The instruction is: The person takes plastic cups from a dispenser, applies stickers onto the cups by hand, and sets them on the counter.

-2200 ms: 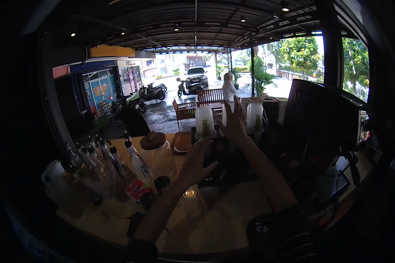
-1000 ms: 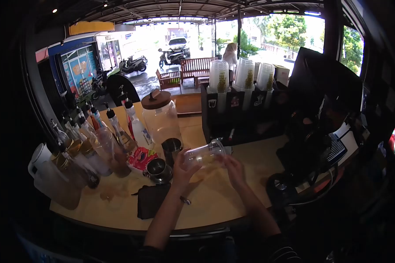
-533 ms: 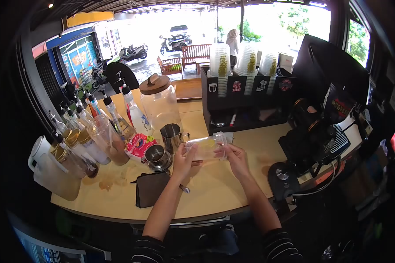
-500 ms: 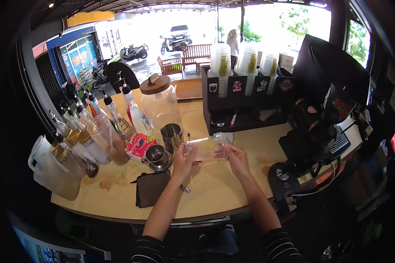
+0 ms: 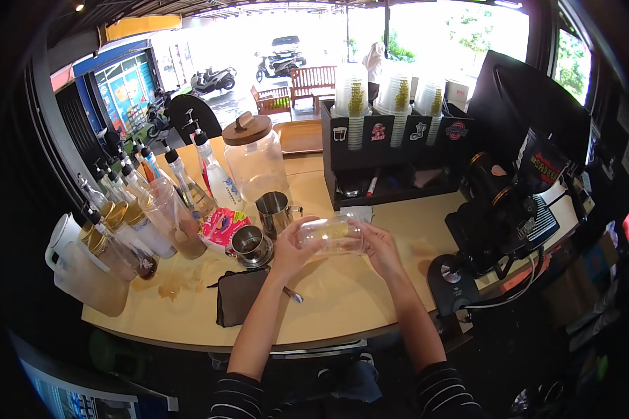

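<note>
A clear plastic cup (image 5: 334, 235) with a yellowish print lies sideways in the air above the counter, held between both hands. My left hand (image 5: 293, 248) grips its left end, and my right hand (image 5: 379, 248) has its fingers closed on the right end near the rim. Just left of my left hand stand a metal pitcher (image 5: 274, 215) and a small metal coffee dripper (image 5: 250, 246). Below my left wrist lie a dark folded cloth (image 5: 239, 300) and a spoon handle (image 5: 293, 295).
Pump bottles (image 5: 182, 178), jars and a white jug (image 5: 84, 272) crowd the left side. A glass dispenser (image 5: 255, 167) with a wooden lid stands behind. A black organizer (image 5: 391, 164) holds stacked cups. Coffee equipment (image 5: 493, 223) occupies the right.
The cup has turned in my hands, its left end now covered more by my left fingers. Both hands stay at nearly the same place.
</note>
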Tool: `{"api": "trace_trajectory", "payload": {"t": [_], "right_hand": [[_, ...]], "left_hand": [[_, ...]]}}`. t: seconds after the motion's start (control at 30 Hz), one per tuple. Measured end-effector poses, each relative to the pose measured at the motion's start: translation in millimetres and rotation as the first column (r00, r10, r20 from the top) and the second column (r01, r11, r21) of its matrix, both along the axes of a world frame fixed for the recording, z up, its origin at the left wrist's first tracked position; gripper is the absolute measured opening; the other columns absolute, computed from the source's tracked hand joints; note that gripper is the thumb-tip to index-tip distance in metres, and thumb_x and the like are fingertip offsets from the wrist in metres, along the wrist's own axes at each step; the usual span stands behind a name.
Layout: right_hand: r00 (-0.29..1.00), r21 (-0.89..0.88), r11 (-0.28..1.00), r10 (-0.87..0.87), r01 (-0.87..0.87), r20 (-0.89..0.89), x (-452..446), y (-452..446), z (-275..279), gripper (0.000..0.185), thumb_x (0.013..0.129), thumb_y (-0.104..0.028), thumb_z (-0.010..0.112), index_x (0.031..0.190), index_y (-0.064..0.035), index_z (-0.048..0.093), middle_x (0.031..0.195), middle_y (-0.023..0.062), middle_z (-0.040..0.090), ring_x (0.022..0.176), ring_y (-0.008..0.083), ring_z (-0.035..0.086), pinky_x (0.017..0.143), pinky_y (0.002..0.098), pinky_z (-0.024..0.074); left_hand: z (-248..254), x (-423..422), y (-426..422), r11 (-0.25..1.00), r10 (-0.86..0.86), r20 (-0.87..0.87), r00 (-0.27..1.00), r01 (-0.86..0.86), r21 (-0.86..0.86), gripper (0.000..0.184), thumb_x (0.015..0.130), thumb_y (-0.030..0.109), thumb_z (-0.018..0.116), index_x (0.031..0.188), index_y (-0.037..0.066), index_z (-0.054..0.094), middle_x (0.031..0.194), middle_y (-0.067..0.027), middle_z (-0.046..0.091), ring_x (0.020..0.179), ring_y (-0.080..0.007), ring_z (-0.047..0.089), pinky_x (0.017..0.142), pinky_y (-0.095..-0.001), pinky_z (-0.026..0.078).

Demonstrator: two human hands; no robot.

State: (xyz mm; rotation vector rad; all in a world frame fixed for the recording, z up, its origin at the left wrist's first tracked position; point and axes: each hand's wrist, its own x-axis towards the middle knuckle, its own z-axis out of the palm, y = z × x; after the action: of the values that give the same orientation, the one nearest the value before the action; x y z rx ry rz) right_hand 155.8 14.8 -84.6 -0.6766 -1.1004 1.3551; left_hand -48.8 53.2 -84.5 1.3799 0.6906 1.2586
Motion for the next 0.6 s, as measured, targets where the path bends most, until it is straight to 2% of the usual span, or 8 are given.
{"api": "trace_trajectory", "payload": {"t": [0.07, 0.1, 0.2, 0.27, 0.3, 0.37, 0.43, 0.6], "right_hand": [[0.997, -0.086, 0.996, -0.015, 0.009, -0.07, 4.2, 4.0, -6.5, 0.036, 0.094, -0.021, 0.043, 0.117, 0.0065, 0.049, 0.1, 0.014, 0.063, 0.089, 0.0199, 0.062, 0.082, 0.031, 0.0488], [0.996, -0.085, 0.996, -0.022, 0.014, -0.092, 4.8, 4.8, -7.3, 0.036, 0.094, -0.021, 0.044, 0.116, 0.0059, 0.05, 0.1, 0.0134, 0.063, 0.09, 0.0188, 0.062, 0.082, 0.0301, 0.0489], [0.99, -0.057, 0.998, -0.037, 0.03, -0.138, 1.3, 6.5, -8.7, 0.035, 0.094, -0.022, 0.045, 0.115, 0.0046, 0.052, 0.1, 0.0124, 0.063, 0.091, 0.0171, 0.062, 0.081, 0.0288, 0.0489], [0.986, -0.032, 0.999, -0.036, 0.031, -0.161, -0.7, 7.0, -6.7, 0.035, 0.094, -0.022, 0.045, 0.116, 0.0039, 0.053, 0.099, 0.012, 0.063, 0.091, 0.0166, 0.062, 0.081, 0.0285, 0.0489], [0.99, 0.026, 0.998, -0.046, 0.05, -0.131, -1.6, 6.4, -5.4, 0.036, 0.094, -0.022, 0.045, 0.117, 0.0051, 0.051, 0.102, 0.0129, 0.062, 0.094, 0.018, 0.061, 0.083, 0.0285, 0.048], [0.993, 0.086, 0.994, -0.055, 0.064, -0.102, -2.0, 4.7, -2.0, 0.037, 0.094, -0.022, 0.045, 0.118, 0.0063, 0.05, 0.105, 0.0138, 0.062, 0.097, 0.0195, 0.06, 0.086, 0.0284, 0.0472], [0.984, 0.117, 0.99, -0.094, 0.077, 0.15, 0.7, -0.4, 1.3, 0.038, 0.094, -0.021, 0.044, 0.122, 0.0056, 0.048, 0.106, 0.0137, 0.062, 0.1, 0.0175, 0.058, 0.089, 0.0287, 0.045], [0.995, 0.09, 0.992, -0.09, 0.086, 0.043, -4.0, -4.1, 7.2, 0.035, 0.094, -0.018, 0.045, 0.122, 0.0034, 0.049, 0.103, 0.0127, 0.063, 0.095, 0.0161, 0.06, 0.083, 0.0266, 0.0474]], "left_hand": [[1.0, 1.6, -4.5, 0.954, -0.036, -0.191, 0.981, 0.091, 0.286, 0.048, 0.076, 0.01, 0.071, 0.117, -0.001, 0.048, 0.111, -0.0128, 0.055, 0.093, -0.0181, 0.06, 0.079, -0.0276, 0.05], [3.1, 2.5, -7.8, 0.954, -0.041, -0.193, 0.98, 0.096, 0.284, 0.048, 0.076, 0.01, 0.071, 0.117, -0.001, 0.048, 0.111, -0.0128, 0.055, 0.093, -0.0181, 0.06, 0.079, -0.0276, 0.05], [6.9, 4.4, -11.5, 0.979, 0.034, -0.31, 0.95, 0.03, 0.201, 0.057, 0.074, 0.011, 0.073, 0.122, 0.002, 0.044, 0.117, -0.0128, 0.05, 0.097, -0.0172, 0.058, 0.078, -0.0279, 0.052], [3.5, 2.8, -5.9, 0.997, 0.067, -0.349, 0.935, -0.076, -0.014, 0.062, 0.072, 0.013, 0.075, 0.123, 0.003, 0.041, 0.119, -0.0136, 0.048, 0.102, -0.0219, 0.056, 0.08, -0.0307, 0.052], [2.4, 2.3, -4.4, 0.997, 0.07, -0.347, 0.935, -0.081, -0.015, 0.062, 0.072, 0.013, 0.075, 0.123, 0.003, 0.041, 0.119, -0.0136, 0.048, 0.102, -0.0219, 0.056, 0.08, -0.0307, 0.052], [1.1, 1.4, -0.6, 0.992, 0.012, -0.113, 0.994, -0.026, -0.126, 0.063, 0.073, 0.012, 0.074, 0.124, 0.003, 0.038, 0.12, -0.0131, 0.046, 0.101, -0.0227, 0.056, 0.079, -0.0317, 0.054], [-4.1, -0.7, 4.1, 0.997, -0.016, -0.088, 0.996, 0.009, -0.08, 0.063, 0.074, 0.013, 0.073, 0.125, 0.003, 0.037, 0.12, -0.0126, 0.046, 0.1, -0.0227, 0.057, 0.077, -0.0317, 0.055], [-2.5, -0.1, 1.7, 0.99, -0.053, -0.014, 0.999, 0.05, -0.134, 0.064, 0.075, 0.014, 0.072, 0.126, 0.004, 0.035, 0.119, -0.0118, 0.046, 0.098, -0.0224, 0.058, 0.074, -0.0319, 0.056]]}}
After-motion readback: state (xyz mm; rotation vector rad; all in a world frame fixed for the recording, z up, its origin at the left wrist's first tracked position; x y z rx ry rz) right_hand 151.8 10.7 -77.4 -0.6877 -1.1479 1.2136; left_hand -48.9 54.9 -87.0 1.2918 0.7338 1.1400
